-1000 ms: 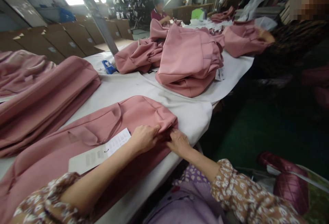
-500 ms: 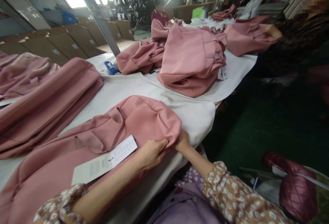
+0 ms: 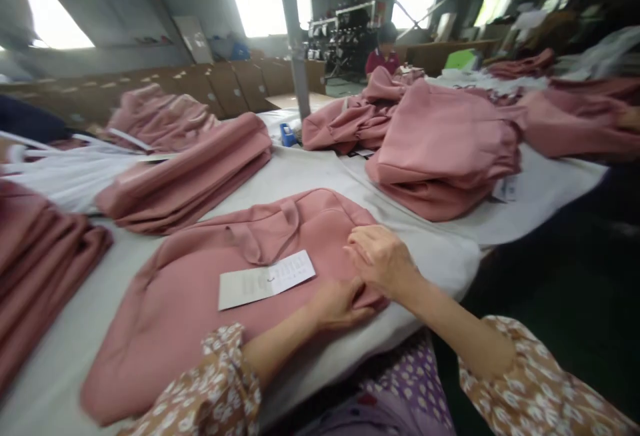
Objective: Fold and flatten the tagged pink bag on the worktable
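A flat pink bag (image 3: pixel 200 316) with a strap handle lies on the white-covered table in front of me. Joined paper tags (image 3: pixel 267 281), one greyish and one white, rest on its upper face. My left hand (image 3: pixel 337 304) is closed on the bag's near right edge, its thumb side up. Just beyond it, my right hand (image 3: pixel 385 259) lies over the bag's right end with fingers bent and pressed together on the fabric. The fabric under both hands is partly hidden.
Folded pink pieces (image 3: pixel 195 176) lie to the left, with another pink stack (image 3: pixel 40 276) nearer me. Bulky pink bags (image 3: pixel 440 149) are heaped at the back right. A blue object (image 3: pixel 288 135) sits by a metal post (image 3: pixel 295 56). Another person (image 3: pixel 383 59) is far behind.
My view has swung left. My right hand has come from beneath the bag's right end to its top. The bag's end, bunched earlier, now lies flatter.
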Demonstrator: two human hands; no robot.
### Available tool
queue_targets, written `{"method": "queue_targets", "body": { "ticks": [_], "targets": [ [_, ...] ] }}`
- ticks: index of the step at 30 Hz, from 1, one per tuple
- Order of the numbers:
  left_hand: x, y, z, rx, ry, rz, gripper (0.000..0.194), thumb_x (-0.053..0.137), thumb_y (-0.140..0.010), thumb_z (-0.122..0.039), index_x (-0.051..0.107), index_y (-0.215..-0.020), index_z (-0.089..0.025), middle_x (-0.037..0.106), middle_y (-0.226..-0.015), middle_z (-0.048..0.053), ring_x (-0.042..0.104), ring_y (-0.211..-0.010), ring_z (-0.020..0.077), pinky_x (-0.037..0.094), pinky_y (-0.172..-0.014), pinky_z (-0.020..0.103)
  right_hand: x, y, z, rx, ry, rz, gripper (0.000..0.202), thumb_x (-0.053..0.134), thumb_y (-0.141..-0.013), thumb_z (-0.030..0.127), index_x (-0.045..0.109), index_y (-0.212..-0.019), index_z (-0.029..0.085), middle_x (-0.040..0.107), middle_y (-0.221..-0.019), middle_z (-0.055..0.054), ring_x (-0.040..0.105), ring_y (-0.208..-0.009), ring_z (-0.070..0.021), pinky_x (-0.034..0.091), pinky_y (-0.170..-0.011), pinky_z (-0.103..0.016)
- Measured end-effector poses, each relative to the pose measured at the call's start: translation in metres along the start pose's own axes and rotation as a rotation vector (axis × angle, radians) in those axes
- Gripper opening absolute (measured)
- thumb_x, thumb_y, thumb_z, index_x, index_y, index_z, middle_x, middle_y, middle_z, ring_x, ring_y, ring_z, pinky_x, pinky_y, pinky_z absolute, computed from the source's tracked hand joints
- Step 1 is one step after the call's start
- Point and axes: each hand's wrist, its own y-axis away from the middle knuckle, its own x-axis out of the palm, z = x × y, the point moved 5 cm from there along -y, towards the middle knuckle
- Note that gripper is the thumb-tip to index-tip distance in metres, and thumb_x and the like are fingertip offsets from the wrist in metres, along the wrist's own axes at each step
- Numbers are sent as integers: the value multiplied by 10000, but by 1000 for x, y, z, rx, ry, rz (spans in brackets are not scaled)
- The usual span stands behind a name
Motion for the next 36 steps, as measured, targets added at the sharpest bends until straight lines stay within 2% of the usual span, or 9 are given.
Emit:
{"method": "queue_targets", "body": {
  "ticks": [3,7,10,13,17,25,30,33,36],
  "targets": [
    [-2,10,-3,50,-35,-26,360,571,-891,-514,573,-1059,-196,666,-1062,50,612,-865,189,453,-733,273,54,6,-14,-141,214,57,361,406,-976,361,598,-1232,196,491,-1436,-159,421,-1313,-356,254,-1053,-666],
    [-18,52,6,72,-249,-97,460,437,-955,-556,576,-1130,-153,613,-1188,128,564,-1093,257,442,-975,385,114,21,-61,-153,323,53,484,276,-988,412,557,-1319,198,322,-1554,-132,361,-1356,-356,312,-1002,-669],
    [-46,120,25,-25,-504,-170,607,312,-958,-632,437,-1383,-217,426,-1475,146,326,-1382,351,224,-1140,611,124,25,-77,-174,305,8,579,203,-980,479,582,-1305,184,361,-1533,-136,366,-1355,-361,308,-1018,-658],
    [-69,202,68,-358,-632,-173,584,372,-936,-646,396,-1433,-339,327,-1558,98,235,-1424,414,155,-1109,700,123,25,-80,-175,304,4,608,192,-971,508,590,-1305,192,368,-1530,-130,373,-1345,-389,328,-1002,-656],
    [-66,275,113,-497,-839,-204,567,468,-945,-512,279,-1475,-445,259,-1589,69,237,-1408,457,65,-1101,673,122,26,-78,-190,308,-2,603,205,-974,516,569,-1325,188,329,-1549,-133,381,-1337,-393,353,-986,-634],
    [-49,285,132,-400,-926,-299,642,483,-924,-512,226,-1503,-406,164,-1612,103,154,-1447,427,76,-1133,625,128,29,-83,-200,290,-27,517,298,-970,435,395,-1437,235,291,-1570,-124,363,-1360,-364,356,-995,-609],
    [-59,299,134,-473,-788,-629,652,439,-940,-261,165,-1530,-311,168,-1608,116,255,-1434,347,298,-1120,554,127,29,-81,-167,295,-61,542,288,-976,350,206,-1510,296,358,-1534,-129,360,-1374,-338,356,-999,-599],
    [-74,311,138,-730,-760,-856,651,437,-956,-321,130,-1530,-313,161,-1607,121,197,-1443,406,223,-1131,648,120,31,-82,-5,318,-114,616,272,-976,425,131,-1530,196,305,-1540,-204,326,-1389,-387,310,-1038,-641],
    [-84,330,156,-1081,-558,-998,750,406,-934,-547,142,-1520,-162,241,-1550,238,320,-1366,477,344,-1045,660,115,34,-93,251,313,-152,810,252,-926,635,192,-1503,69,302,-1506,-286,381,-1333,-455,376,-1004,-621]
  ]
}}
